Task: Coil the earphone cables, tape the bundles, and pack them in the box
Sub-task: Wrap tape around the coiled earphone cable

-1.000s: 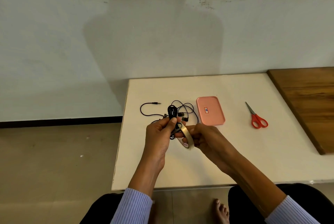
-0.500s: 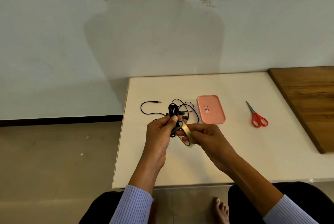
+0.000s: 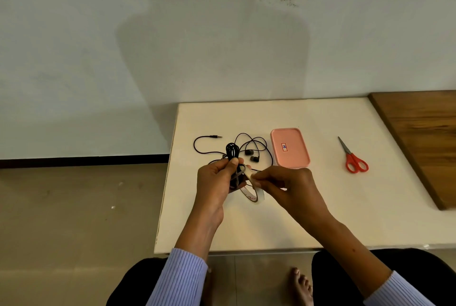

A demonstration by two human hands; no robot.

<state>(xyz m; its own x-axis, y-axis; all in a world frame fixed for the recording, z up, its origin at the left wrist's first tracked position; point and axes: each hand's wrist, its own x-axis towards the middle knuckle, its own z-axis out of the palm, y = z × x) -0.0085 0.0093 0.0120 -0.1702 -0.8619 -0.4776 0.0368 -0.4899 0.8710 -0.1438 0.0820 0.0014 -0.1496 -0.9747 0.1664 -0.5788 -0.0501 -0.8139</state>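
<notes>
Head view, single frame. Landmark: pink box (image 3: 290,147), a closed, rounded rectangle lying flat on the white tabletop (image 3: 308,219). Its lid carries a small white sticker with a red border and a blue mark; the characters are too small to read. Black earphone cable (image 3: 232,151): partly gathered into a tight bundle of loops that stands up out of the left hand (image 3: 217,182), left of the box and slightly nearer the person. The left hand's fingers and thumb are curled round the bundle's lower part, gripping it. Loose slack from the same cable lies on the tabletop: the two earbuds (image 3: 251,155) rest just left of the box, and the plug end (image 3: 216,136) trails further left, well apart from the box. Tape roll (image 3: 251,189): thin, translucent ring, held between the two hands just below the box's near-left corner; red lettering on the inner core, partly visible, not legible. The right hand (image 3: 288,187) pinches the tape with fingertips at the roll's upper edge, close against the bundle; whether a free strip is lifted, cannot tell. Red-handled scissors (image 3: 352,156) lie closed on the tabletop to the right of the box, apart from it. Wooden board (image 3: 419,138) further right, at the tabletop's edge.
</notes>
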